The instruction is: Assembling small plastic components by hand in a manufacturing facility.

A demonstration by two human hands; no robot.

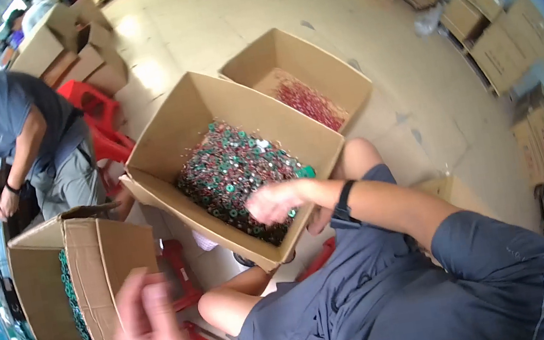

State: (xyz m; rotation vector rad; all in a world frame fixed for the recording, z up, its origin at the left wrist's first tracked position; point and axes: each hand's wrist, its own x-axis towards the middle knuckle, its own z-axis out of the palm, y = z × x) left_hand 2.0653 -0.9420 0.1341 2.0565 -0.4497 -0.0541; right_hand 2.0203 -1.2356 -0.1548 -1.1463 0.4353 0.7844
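My right hand is over a large open cardboard box, above a heap of small mixed parts. The heap shows green rings, reddish-brown pieces and shiny silvery bits. Motion smears the right fingers, so I cannot tell whether they grip anything. My left hand is raised in front of a second cardboard box at the left, with its fingers bent in toward the thumb. Whatever those fingers may hold is too blurred to make out. Green parts show inside that left box.
Behind the middle box stands another carton with red pieces in it. Red plastic stools are at the left, near a seated person bent over a bench. Flattened and stacked cartons line the right side.
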